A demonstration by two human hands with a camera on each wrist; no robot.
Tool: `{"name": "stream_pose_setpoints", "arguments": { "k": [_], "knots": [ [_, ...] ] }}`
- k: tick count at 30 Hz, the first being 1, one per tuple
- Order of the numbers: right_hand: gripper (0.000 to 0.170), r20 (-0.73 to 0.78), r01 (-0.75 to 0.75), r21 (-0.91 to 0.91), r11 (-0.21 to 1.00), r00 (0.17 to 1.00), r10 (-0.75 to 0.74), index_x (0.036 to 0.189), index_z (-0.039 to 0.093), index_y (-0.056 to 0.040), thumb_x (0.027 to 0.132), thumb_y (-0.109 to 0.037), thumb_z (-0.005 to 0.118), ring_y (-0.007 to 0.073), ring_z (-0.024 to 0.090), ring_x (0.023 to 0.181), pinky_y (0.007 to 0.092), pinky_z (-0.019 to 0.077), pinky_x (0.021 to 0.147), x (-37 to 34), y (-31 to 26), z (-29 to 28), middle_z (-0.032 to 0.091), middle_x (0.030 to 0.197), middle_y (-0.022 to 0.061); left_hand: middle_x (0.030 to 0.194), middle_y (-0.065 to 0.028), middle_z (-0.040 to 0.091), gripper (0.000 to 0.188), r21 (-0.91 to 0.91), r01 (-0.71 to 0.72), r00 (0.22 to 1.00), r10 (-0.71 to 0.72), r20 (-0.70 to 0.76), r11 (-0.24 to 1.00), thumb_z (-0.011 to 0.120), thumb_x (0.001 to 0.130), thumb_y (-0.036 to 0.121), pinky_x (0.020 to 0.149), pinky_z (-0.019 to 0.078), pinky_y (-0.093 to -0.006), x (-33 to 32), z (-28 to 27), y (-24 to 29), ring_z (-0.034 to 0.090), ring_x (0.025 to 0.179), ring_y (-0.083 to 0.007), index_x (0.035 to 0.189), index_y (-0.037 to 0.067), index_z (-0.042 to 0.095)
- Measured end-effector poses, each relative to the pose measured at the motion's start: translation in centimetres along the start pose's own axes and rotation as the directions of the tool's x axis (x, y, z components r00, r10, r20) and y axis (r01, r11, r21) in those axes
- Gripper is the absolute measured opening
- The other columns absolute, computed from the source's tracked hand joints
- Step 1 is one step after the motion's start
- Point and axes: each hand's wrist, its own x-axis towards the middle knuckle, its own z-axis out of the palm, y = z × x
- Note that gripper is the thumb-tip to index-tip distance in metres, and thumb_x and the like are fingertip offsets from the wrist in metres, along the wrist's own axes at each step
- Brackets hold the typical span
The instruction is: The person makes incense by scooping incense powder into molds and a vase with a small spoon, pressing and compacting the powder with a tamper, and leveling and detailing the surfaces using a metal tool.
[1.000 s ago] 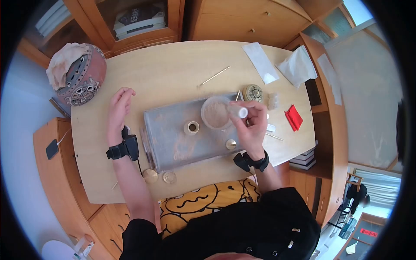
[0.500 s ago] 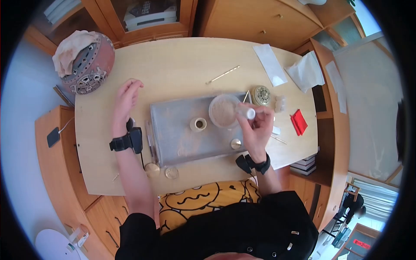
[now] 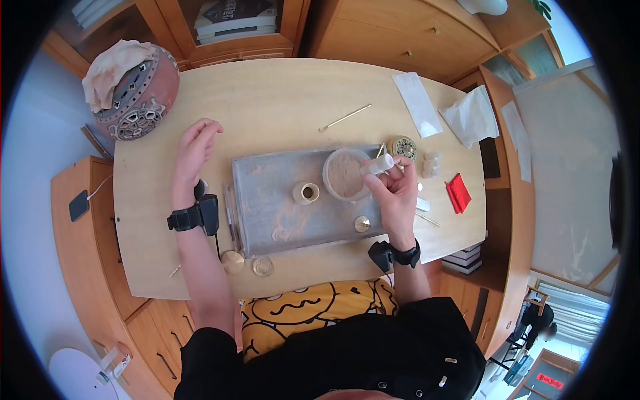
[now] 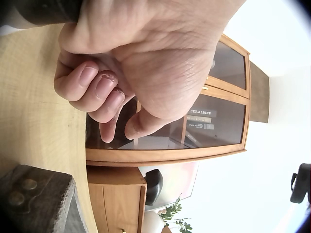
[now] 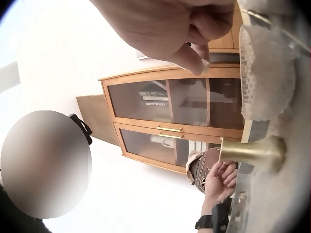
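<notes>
My right hand (image 3: 400,203) pinches a small white bottle (image 3: 378,165) between thumb and fingers. The bottle is tilted and overlaps the right rim of a plastic bowl (image 3: 326,176) in the head view. Pale pinkish-brown powder (image 3: 347,175) lies in that bowl, on a grey tray (image 3: 267,190) dusted with the same colour. Left of the bowl stands a small brass vase (image 3: 306,193), and a round brass presser (image 3: 362,224) sits near the tray's front right. Beyond the tray's left side, my left hand (image 3: 197,145) holds nothing, its fingers loosely curled.
A pierced brass burner (image 3: 403,148) stands behind the tray's right corner, near a red pouch (image 3: 458,193). One thin brass stick (image 3: 345,117) lies behind the tray. Brass discs (image 3: 232,262) lie in front. A patterned reddish pot (image 3: 150,93) fills the back left.
The white bottle has turned in my right hand, from its white end facing up to lying more sideways. My left hand keeps its place beside the tray. The head view has shifted slightly.
</notes>
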Motion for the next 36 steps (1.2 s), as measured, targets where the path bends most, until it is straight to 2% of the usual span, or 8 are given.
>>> {"name": "stream_pose_setpoints", "arguments": {
  "k": [6,14,18,21,25,29,33,36],
  "knots": [
    [0.037,0.032,0.243,-0.279,0.929,0.969,-0.244,0.105,0.042,-0.0073,0.084,0.004,0.070,0.0003,0.036,0.055,0.0168,0.0309,0.049,-0.4,1.0,-0.2,0.071,0.102,0.0099,0.063,0.0128,0.030,0.019,0.003,-0.005,1.000,0.005,0.007,1.000,0.058,0.097,0.027,0.046,0.0172,-0.0195,0.0,-0.1,-0.1,0.024,0.052,0.0016,0.087,0.010,0.061],
    [0.035,-0.018,0.075,-0.373,0.925,0.996,-0.088,0.098,0.040,-0.0075,0.084,0.004,0.070,0.0006,0.037,0.054,0.0179,0.0312,0.048,-0.4,0.7,0.1,0.071,0.103,0.0110,0.062,0.0125,0.030,0.018,-0.019,0.005,1.000,-0.005,0.012,1.000,0.058,0.096,0.025,0.046,0.0173,-0.0198,0.0,0.3,0.1,0.025,0.053,0.0018,0.086,0.010,0.061],
    [0.036,-0.122,0.246,-0.063,0.967,0.960,-0.252,0.101,0.041,-0.0057,0.082,0.005,0.069,0.0021,0.039,0.054,0.0192,0.0311,0.048,-1.3,0.0,1.7,0.071,0.097,0.0101,0.062,0.0126,0.030,0.017,0.004,0.006,1.000,-0.006,-0.023,1.000,0.058,0.096,0.025,0.046,0.0169,-0.0200,-0.2,0.1,0.3,0.025,0.052,0.0018,0.087,0.011,0.061],
    [0.038,0.038,0.037,-0.391,0.919,0.999,-0.024,0.102,0.038,-0.0070,0.084,0.003,0.070,0.0008,0.042,0.056,0.0177,0.0331,0.049,-0.5,0.3,0.2,0.071,0.101,0.0112,0.062,0.0128,0.030,0.018,0.015,-0.014,1.000,0.014,-0.008,1.000,0.059,0.096,0.026,0.046,0.0170,-0.0201,-0.1,0.2,0.0,0.024,0.052,0.0017,0.087,0.011,0.061],
    [0.035,-0.133,0.212,-0.091,0.973,0.966,-0.223,0.101,0.042,-0.0051,0.083,0.003,0.071,0.0015,0.042,0.055,0.0188,0.0310,0.048,-1.1,-0.9,1.7,0.065,0.084,0.0040,0.062,0.0130,0.030,0.018,-0.021,0.040,0.999,-0.041,-0.025,0.999,0.059,0.096,0.026,0.046,0.0174,-0.0202,-0.4,0.3,0.4,0.025,0.052,0.0017,0.087,0.010,0.061],
    [0.037,0.026,0.097,-0.368,0.925,0.995,-0.094,0.101,0.038,-0.0069,0.084,0.003,0.070,0.0001,0.041,0.055,0.0164,0.0324,0.048,0.2,0.3,0.4,0.070,0.101,0.0097,0.062,0.0132,0.030,0.018,-0.010,-0.003,1.000,0.003,0.013,1.000,0.059,0.096,0.026,0.046,0.0172,-0.0200,0.1,0.0,0.3,0.025,0.052,0.0017,0.087,0.010,0.060],
    [0.034,-0.092,0.284,-0.095,0.954,0.952,-0.292,0.099,0.041,-0.0064,0.084,0.002,0.070,0.0009,0.038,0.053,0.0183,0.0301,0.047,-0.7,-1.1,2.2,0.071,0.097,0.0093,0.062,0.0131,0.030,0.018,-0.010,0.007,1.000,-0.007,0.010,1.000,0.059,0.096,0.026,0.046,0.0173,-0.0198,0.0,-0.2,-0.3,0.024,0.052,0.0014,0.087,0.010,0.060],
    [0.034,-0.036,0.209,-0.255,0.944,0.974,-0.225,0.100,0.040,-0.0066,0.085,0.003,0.069,0.0008,0.039,0.053,0.0176,0.0311,0.047,-0.6,0.4,1.9,0.071,0.099,0.0105,0.062,0.0128,0.030,0.018,-0.013,-0.003,1.000,0.003,0.009,1.000,0.059,0.096,0.026,0.046,0.0172,-0.0198,0.1,0.0,0.1,0.024,0.052,0.0014,0.087,0.010,0.061]
  ]
}}
